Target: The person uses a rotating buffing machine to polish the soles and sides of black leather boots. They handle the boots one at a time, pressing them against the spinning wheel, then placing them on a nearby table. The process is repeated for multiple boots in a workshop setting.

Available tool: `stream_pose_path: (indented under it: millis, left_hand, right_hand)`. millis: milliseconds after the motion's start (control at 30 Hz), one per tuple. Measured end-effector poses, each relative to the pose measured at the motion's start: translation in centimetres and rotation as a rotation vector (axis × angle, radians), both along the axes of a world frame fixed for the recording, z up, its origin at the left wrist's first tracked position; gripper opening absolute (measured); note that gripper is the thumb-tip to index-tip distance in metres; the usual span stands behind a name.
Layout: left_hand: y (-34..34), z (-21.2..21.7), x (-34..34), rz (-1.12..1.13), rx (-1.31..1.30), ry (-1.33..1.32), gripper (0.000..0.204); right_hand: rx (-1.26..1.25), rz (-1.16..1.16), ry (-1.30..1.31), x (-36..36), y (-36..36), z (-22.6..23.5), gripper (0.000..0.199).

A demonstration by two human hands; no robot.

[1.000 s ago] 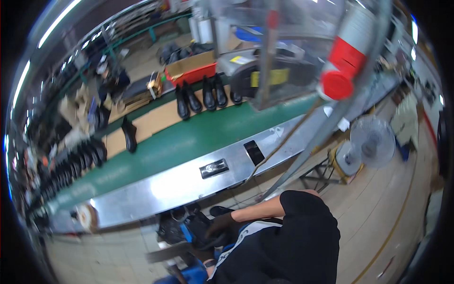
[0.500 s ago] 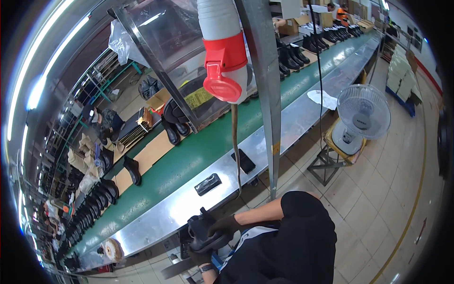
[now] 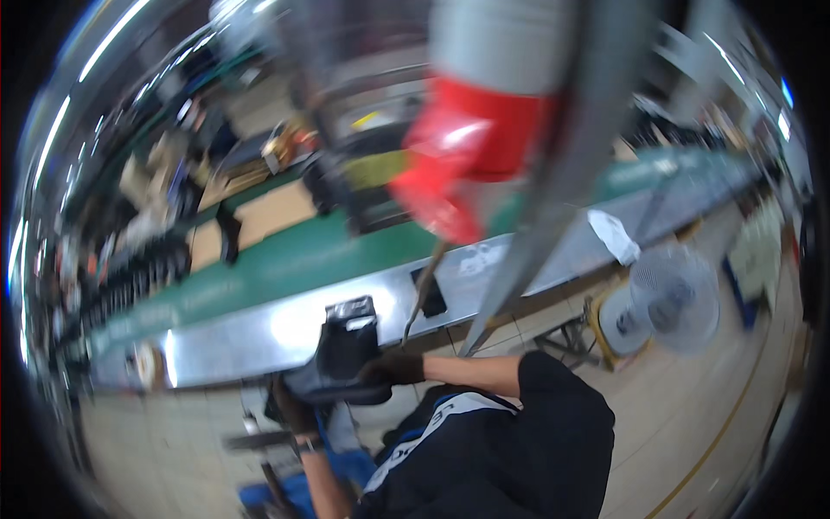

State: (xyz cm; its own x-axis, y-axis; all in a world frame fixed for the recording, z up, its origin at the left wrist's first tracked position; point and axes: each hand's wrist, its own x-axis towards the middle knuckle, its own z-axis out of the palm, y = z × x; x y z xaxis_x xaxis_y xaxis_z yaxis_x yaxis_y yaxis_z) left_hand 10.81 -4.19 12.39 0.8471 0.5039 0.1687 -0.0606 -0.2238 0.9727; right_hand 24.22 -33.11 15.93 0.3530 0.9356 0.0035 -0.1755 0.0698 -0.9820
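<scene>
Between my two dark-gloved hands is a black ankle boot (image 3: 344, 353), roughly upright with its sole down, in front of the metal ledge. My left hand (image 3: 294, 408) is closed around the toe end, a band showing on its wrist. At the heel side, my right hand (image 3: 393, 368) grips the boot, its fingers partly blurred. Just past the boot's top, a small black glossy packet-like item (image 3: 350, 308) lies on the ledge. A black phone (image 3: 430, 296) rests farther right, partly behind a hanging cord.
A green conveyor belt (image 3: 285, 275) runs beyond the metal ledge (image 3: 216, 346), with rows of black boots (image 3: 143, 275) at left. A red and grey hanging socket (image 3: 475, 138) and a metal post (image 3: 536, 233) stand close ahead. A fan (image 3: 673, 298) is at right.
The boot has moved up and left toward the ledge and turned more upright, both hands still on it. My view has swung, blurring the scene.
</scene>
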Motion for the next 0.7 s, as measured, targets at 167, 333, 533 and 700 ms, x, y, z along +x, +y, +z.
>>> stream_pose_path:
  millis: [167, 333, 533, 700]
  left_hand:
    - [-5.4, 14.1, 4.3, -0.222, 1.091, 0.105, 0.038]
    - [-8.0, 19.2, 4.2, -0.091, 1.371, -0.080, 0.058]
    - [-8.9, 19.7, 2.1, -0.177, 1.423, -0.089, 0.053]
    - [-5.8, 19.8, -0.1, -0.267, 1.364, 0.105, 0.052]
  right_hand:
    - [0.161, -0.144, 1.036, 2.0, -7.2, -3.8, 0.053]
    - [0.105, -0.033, 0.842, 1.2, -7.9, 2.0, 0.110]
    - [0.055, 0.002, 0.837, -0.2, -6.2, 3.0, 0.113]
    - [-0.030, 0.014, 0.708, 0.0, -3.9, 1.9, 0.118]
